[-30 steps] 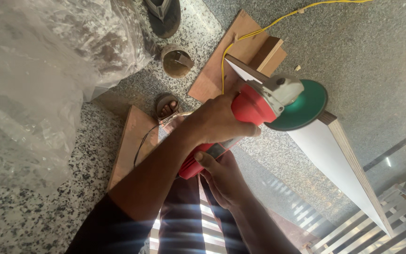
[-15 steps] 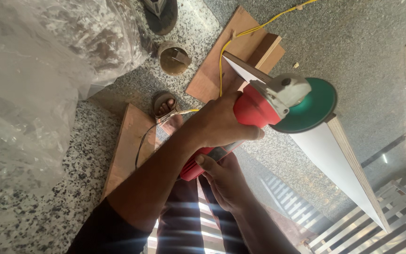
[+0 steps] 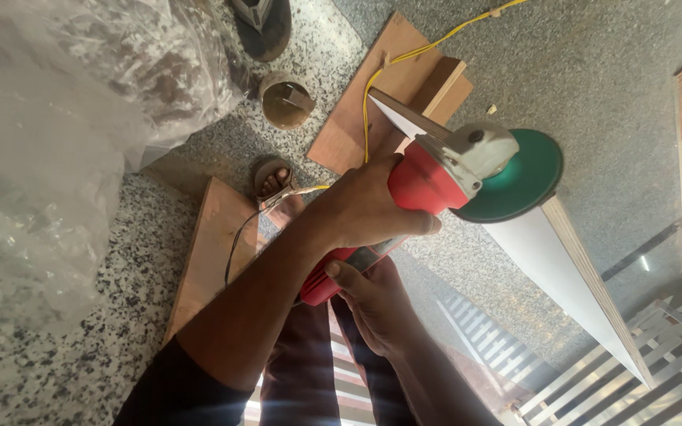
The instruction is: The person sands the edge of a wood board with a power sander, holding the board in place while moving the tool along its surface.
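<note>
Both hands are clenched on the red angle grinder (image 3: 424, 185): your left hand (image 3: 369, 209) wraps the body behind the grey gear head, your right hand (image 3: 376, 304) grips the tail of the handle. Its green disc (image 3: 515, 177) sits against the white-faced plywood strip (image 3: 562, 264), held above the speckled floor (image 3: 88, 315). Judged heavy, rigid and prone to kick; keep fingers clear of the disc and the yellow cord (image 3: 404, 59)

Speckled granite floor (image 3: 65, 355), sunlit grey concrete (image 3: 593, 71), crumpled clear plastic sheet (image 3: 49, 118), striped shadows.
</note>
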